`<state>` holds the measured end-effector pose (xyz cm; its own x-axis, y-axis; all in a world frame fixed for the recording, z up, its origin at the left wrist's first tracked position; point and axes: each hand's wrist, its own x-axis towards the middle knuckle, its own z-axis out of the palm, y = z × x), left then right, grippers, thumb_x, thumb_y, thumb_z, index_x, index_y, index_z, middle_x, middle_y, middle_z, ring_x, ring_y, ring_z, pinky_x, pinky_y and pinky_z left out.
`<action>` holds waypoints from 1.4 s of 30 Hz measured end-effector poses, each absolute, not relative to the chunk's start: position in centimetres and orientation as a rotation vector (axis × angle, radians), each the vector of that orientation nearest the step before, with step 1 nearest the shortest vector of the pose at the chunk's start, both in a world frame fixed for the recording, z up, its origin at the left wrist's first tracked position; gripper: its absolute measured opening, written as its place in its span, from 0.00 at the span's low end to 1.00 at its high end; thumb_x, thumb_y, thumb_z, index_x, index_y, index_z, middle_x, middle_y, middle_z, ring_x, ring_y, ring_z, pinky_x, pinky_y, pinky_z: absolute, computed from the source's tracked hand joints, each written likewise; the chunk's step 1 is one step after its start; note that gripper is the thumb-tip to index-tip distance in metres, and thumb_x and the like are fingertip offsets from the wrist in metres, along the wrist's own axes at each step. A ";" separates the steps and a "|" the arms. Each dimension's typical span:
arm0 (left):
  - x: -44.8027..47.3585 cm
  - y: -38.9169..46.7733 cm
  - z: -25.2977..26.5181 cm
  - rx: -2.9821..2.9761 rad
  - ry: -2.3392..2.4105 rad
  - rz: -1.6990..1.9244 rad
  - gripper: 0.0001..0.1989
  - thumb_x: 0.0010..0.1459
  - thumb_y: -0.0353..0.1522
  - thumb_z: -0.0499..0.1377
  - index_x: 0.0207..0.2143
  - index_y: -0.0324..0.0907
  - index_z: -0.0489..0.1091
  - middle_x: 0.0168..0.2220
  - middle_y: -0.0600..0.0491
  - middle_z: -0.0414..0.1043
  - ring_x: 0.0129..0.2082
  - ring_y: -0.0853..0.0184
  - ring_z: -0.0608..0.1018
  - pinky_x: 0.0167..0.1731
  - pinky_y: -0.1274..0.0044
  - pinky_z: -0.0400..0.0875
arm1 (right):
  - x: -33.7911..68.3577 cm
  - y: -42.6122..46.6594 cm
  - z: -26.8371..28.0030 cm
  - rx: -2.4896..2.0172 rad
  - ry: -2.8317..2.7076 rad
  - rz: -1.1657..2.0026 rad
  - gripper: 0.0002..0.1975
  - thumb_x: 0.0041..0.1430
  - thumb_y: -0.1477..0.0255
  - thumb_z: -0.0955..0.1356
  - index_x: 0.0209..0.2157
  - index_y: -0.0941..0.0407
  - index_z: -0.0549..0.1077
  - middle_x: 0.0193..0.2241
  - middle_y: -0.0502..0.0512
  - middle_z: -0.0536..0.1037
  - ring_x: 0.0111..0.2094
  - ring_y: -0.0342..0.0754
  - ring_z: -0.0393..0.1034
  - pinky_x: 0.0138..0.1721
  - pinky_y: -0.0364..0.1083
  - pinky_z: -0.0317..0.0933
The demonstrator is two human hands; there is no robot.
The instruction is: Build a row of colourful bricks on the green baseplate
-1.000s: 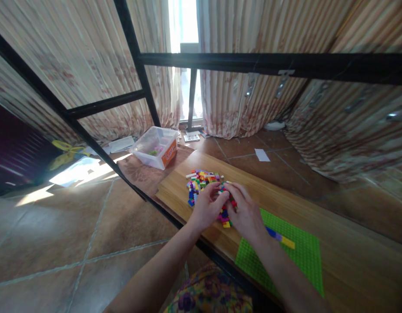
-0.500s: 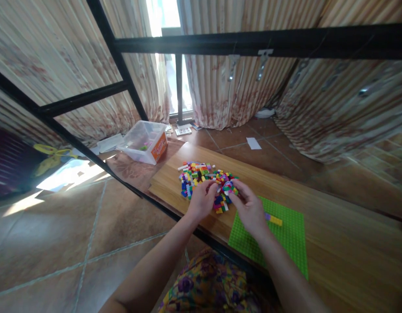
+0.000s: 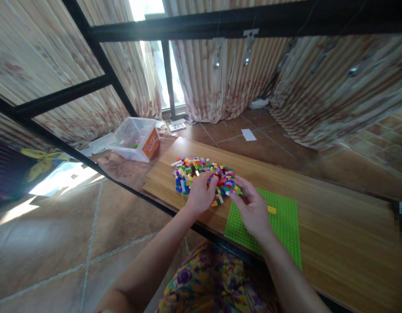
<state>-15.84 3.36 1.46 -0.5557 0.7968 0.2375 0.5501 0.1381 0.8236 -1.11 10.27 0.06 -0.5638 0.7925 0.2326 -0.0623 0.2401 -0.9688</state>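
Note:
Loose toy bricks [image 3: 188, 167] of many colours lie in a heap on the wooden tabletop [image 3: 334, 204]. Over the near side of the heap is my left hand [image 3: 202, 190], its fingers curled together; what sits between the fingertips is hidden. My right hand [image 3: 251, 206] grips a small cluster of toy bricks [image 3: 232, 187] in red, blue, green and white between thumb and fingers, at the heap's right side. Under and behind that hand lies a green baseplate [image 3: 286, 230]. A yellow brick [image 3: 272, 210] shows on the plate beside my right wrist.
A clear plastic box [image 3: 129, 143] with an orange label stands on the floor beyond the table's left end. A black metal frame [image 3: 188, 28] crosses the view and runs along the table's near edge. Curtains [image 3: 204, 82] hang behind. White paper [image 3: 248, 134] lies on the floor.
The camera view has shifted slightly, so the scene sits a little further left and higher. My left fingers have moved slightly over the heap. My right hand keeps the brick cluster.

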 end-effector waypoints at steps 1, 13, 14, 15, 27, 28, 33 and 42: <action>-15.4 3.2 1.7 1.206 2.054 1.443 0.15 0.66 0.38 0.49 0.40 0.40 0.72 0.36 0.50 0.74 0.36 0.65 0.76 0.39 0.74 0.71 | -1.1 10.1 0.4 -0.662 -1.820 1.364 0.23 0.58 0.67 0.69 0.56 0.48 0.69 0.56 0.56 0.73 0.57 0.52 0.67 0.58 0.57 0.61; -10.9 2.2 3.1 0.556 1.301 1.794 0.26 0.57 0.56 0.54 0.31 0.41 0.66 0.23 0.57 0.63 0.21 0.73 0.64 0.22 0.80 0.61 | -1.4 7.9 3.4 -0.631 -1.637 1.486 0.21 0.61 0.62 0.67 0.56 0.48 0.69 0.56 0.56 0.73 0.58 0.51 0.66 0.60 0.56 0.59; -10.6 2.2 3.2 0.574 1.282 1.805 0.26 0.57 0.56 0.54 0.32 0.41 0.66 0.23 0.56 0.63 0.22 0.73 0.64 0.23 0.80 0.61 | -1.6 7.7 3.5 -0.636 -1.596 1.519 0.21 0.62 0.61 0.66 0.55 0.48 0.70 0.56 0.56 0.73 0.57 0.51 0.67 0.59 0.55 0.60; -10.4 2.1 3.3 0.601 1.274 1.814 0.25 0.57 0.55 0.54 0.33 0.41 0.67 0.24 0.56 0.64 0.23 0.73 0.65 0.24 0.80 0.62 | -1.9 7.4 3.5 -0.645 -1.568 1.541 0.20 0.63 0.60 0.65 0.55 0.48 0.70 0.55 0.56 0.74 0.57 0.50 0.67 0.58 0.55 0.61; -8.3 1.9 4.2 0.792 1.644 1.828 0.09 0.64 0.37 0.53 0.34 0.41 0.66 0.31 0.54 0.69 0.34 0.68 0.71 0.39 0.78 0.68 | -3.6 5.0 3.9 -0.764 -1.309 1.579 0.17 0.66 0.59 0.59 0.41 0.53 0.75 0.46 0.55 0.78 0.46 0.49 0.72 0.51 0.51 0.64; -8.2 1.9 4.1 0.796 1.665 1.824 0.09 0.64 0.36 0.52 0.35 0.41 0.66 0.31 0.53 0.69 0.34 0.68 0.72 0.38 0.78 0.67 | -3.6 5.0 4.0 -0.775 -1.291 1.579 0.17 0.65 0.60 0.59 0.40 0.53 0.75 0.45 0.54 0.78 0.45 0.48 0.72 0.51 0.50 0.64; -7.6 1.8 3.6 0.788 1.726 1.787 0.09 0.64 0.35 0.52 0.36 0.40 0.68 0.32 0.52 0.71 0.32 0.68 0.72 0.35 0.78 0.67 | -3.4 5.1 4.3 -0.920 -1.297 1.502 0.17 0.65 0.62 0.58 0.38 0.54 0.75 0.41 0.54 0.80 0.42 0.48 0.73 0.48 0.49 0.65; -7.9 2.0 3.3 0.475 1.336 1.839 0.19 0.61 0.49 0.54 0.31 0.41 0.65 0.25 0.57 0.65 0.22 0.73 0.66 0.24 0.81 0.62 | -3.6 6.6 2.0 -0.853 -0.974 1.833 0.18 0.61 0.55 0.60 0.39 0.51 0.74 0.35 0.50 0.81 0.29 0.45 0.73 0.27 0.45 0.65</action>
